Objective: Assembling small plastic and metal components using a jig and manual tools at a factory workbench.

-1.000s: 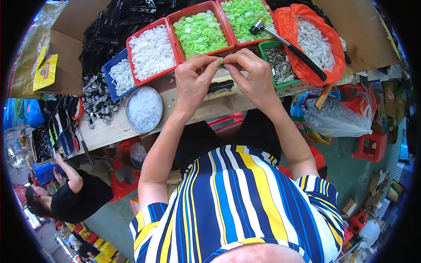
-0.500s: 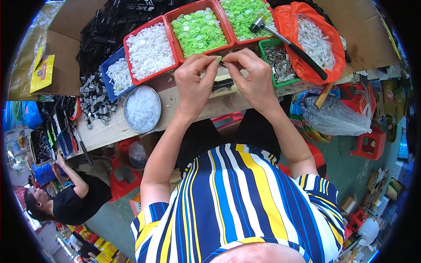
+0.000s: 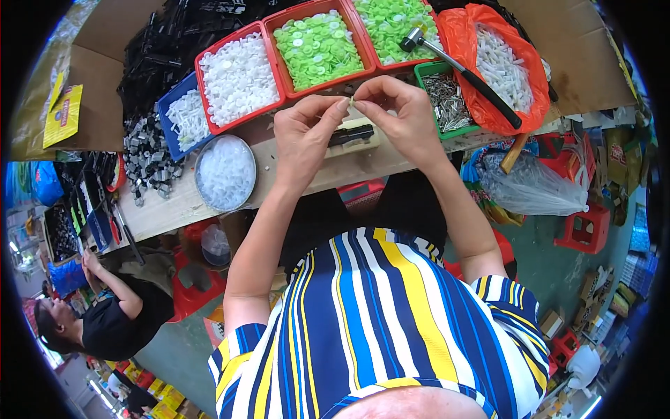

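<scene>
My left hand (image 3: 303, 140) and my right hand (image 3: 401, 120) meet above the bench, thumbs and forefingers pinched. Between the fingertips is a small pale-green plastic piece (image 3: 351, 103), mostly covered. My left hand grips it; what my right fingertips pinch is too small to tell. Below them on the bench lies a cream block (image 3: 368, 140) with a black elongated part (image 3: 351, 134) on it. Just beyond my hands stands a red tray (image 3: 322, 85) of green round plastic pieces. Near my right hand is a green tray (image 3: 458, 131) of small metal pins.
At left are a red tray of white pieces (image 3: 241, 80), a blue tray (image 3: 172, 143), a round metal bowl (image 3: 253, 183) and grey-black parts (image 3: 150, 157). A hammer (image 3: 481, 87) lies across a red bag (image 3: 534, 98). Another person (image 3: 125, 314) sits at far left.
My fingertips have come together and moved slightly toward me, with the green piece now mostly covered. The black part on the block shows more clearly. The other person's hands have shifted.
</scene>
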Action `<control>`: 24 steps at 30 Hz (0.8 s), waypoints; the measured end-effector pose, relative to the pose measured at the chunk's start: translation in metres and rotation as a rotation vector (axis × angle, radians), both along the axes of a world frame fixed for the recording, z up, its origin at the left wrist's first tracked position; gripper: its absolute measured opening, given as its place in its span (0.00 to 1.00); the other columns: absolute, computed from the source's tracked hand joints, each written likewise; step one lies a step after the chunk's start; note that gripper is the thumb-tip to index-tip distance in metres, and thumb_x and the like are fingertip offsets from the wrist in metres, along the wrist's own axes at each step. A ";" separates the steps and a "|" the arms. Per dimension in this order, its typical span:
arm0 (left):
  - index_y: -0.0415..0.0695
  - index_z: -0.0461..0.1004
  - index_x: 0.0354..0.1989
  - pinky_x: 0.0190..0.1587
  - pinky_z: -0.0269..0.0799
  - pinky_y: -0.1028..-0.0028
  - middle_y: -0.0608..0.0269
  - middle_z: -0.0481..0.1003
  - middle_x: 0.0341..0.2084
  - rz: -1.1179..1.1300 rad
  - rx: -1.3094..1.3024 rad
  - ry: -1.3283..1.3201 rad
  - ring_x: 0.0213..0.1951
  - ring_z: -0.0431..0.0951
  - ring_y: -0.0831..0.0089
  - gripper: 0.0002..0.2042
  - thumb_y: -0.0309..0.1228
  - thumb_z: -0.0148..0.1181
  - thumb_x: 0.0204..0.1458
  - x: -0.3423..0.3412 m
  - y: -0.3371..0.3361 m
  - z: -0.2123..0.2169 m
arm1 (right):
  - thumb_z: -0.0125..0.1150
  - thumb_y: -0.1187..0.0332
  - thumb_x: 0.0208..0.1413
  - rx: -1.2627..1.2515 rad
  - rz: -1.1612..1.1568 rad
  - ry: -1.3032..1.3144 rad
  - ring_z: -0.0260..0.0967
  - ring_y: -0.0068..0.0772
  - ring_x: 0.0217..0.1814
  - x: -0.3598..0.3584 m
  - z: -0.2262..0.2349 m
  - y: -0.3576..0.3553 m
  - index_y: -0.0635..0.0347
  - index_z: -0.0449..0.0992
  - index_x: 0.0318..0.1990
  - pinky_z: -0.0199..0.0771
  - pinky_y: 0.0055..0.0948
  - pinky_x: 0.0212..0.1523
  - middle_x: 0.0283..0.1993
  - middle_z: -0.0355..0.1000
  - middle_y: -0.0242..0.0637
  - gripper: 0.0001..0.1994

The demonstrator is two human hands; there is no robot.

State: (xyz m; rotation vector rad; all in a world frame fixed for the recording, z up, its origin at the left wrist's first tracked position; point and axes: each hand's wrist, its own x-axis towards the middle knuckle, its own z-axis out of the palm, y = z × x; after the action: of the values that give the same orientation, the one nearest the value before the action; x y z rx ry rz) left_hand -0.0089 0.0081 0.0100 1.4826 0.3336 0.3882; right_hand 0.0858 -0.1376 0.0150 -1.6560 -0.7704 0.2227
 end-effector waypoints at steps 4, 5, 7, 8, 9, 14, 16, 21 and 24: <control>0.35 0.82 0.38 0.35 0.72 0.80 0.66 0.80 0.29 -0.056 -0.093 0.084 0.30 0.76 0.82 0.09 0.30 0.65 0.56 -0.011 0.007 0.001 | 0.66 0.73 0.54 0.007 0.145 0.220 0.72 0.16 0.33 0.007 -0.001 0.001 0.66 0.78 0.36 0.74 0.21 0.37 0.31 0.77 0.31 0.06; 0.36 0.82 0.39 0.33 0.69 0.81 0.66 0.80 0.28 -0.066 -0.132 0.100 0.29 0.76 0.82 0.09 0.30 0.66 0.56 -0.014 0.007 0.001 | 0.67 0.73 0.54 0.034 0.179 0.251 0.72 0.16 0.33 0.005 0.000 0.001 0.66 0.78 0.36 0.74 0.21 0.37 0.31 0.77 0.31 0.06; 0.38 0.82 0.39 0.32 0.65 0.83 0.65 0.80 0.28 -0.068 -0.182 0.106 0.29 0.75 0.82 0.08 0.30 0.66 0.56 -0.021 0.006 0.000 | 0.67 0.74 0.53 0.005 0.164 0.219 0.72 0.17 0.33 -0.003 0.003 0.002 0.66 0.78 0.36 0.73 0.22 0.37 0.31 0.77 0.32 0.06; 0.38 0.81 0.39 0.32 0.65 0.83 0.66 0.80 0.28 -0.048 -0.211 0.084 0.29 0.75 0.82 0.08 0.30 0.66 0.56 -0.023 0.005 -0.002 | 0.68 0.74 0.52 -0.015 0.143 0.190 0.72 0.18 0.33 -0.007 0.006 0.003 0.66 0.78 0.35 0.73 0.22 0.36 0.32 0.77 0.33 0.06; 0.38 0.81 0.39 0.32 0.64 0.83 0.66 0.80 0.28 -0.028 -0.242 0.062 0.29 0.75 0.82 0.08 0.31 0.66 0.56 -0.026 0.004 -0.004 | 0.68 0.74 0.52 -0.028 0.152 0.180 0.72 0.18 0.33 -0.012 0.010 0.002 0.66 0.78 0.35 0.73 0.22 0.36 0.32 0.77 0.33 0.06; 0.36 0.81 0.38 0.35 0.71 0.80 0.67 0.79 0.28 -0.006 -0.390 -0.007 0.31 0.75 0.82 0.08 0.28 0.65 0.56 -0.037 -0.006 -0.011 | 0.69 0.75 0.49 -0.102 -0.013 -0.384 0.76 0.35 0.35 -0.036 0.009 0.001 0.65 0.79 0.35 0.74 0.30 0.35 0.34 0.75 0.39 0.07; 0.37 0.81 0.38 0.35 0.71 0.80 0.67 0.79 0.28 0.017 -0.424 -0.024 0.30 0.75 0.82 0.07 0.28 0.65 0.56 -0.043 -0.013 -0.013 | 0.68 0.77 0.49 -0.100 -0.060 -0.427 0.75 0.40 0.35 -0.045 0.010 0.001 0.63 0.79 0.34 0.74 0.32 0.35 0.35 0.75 0.41 0.05; 0.38 0.81 0.38 0.31 0.65 0.82 0.68 0.79 0.28 0.080 -0.325 -0.035 0.29 0.74 0.83 0.07 0.29 0.65 0.56 -0.056 -0.018 -0.021 | 0.67 0.77 0.49 -0.099 -0.023 -0.514 0.75 0.43 0.35 -0.048 0.002 0.006 0.63 0.79 0.35 0.73 0.35 0.35 0.34 0.74 0.41 0.05; 0.37 0.81 0.37 0.31 0.67 0.80 0.65 0.79 0.28 0.160 0.047 -0.023 0.27 0.74 0.81 0.07 0.28 0.66 0.55 -0.067 -0.012 -0.023 | 0.66 0.77 0.50 -0.155 0.019 -0.512 0.74 0.44 0.35 -0.039 -0.006 0.008 0.63 0.78 0.35 0.72 0.37 0.35 0.35 0.73 0.41 0.05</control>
State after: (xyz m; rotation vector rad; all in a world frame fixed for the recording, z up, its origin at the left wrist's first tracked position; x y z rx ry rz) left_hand -0.0764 -0.0043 -0.0126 1.5008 0.4287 0.5444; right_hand 0.0466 -0.1291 0.0094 -1.8792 -1.1748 -0.1420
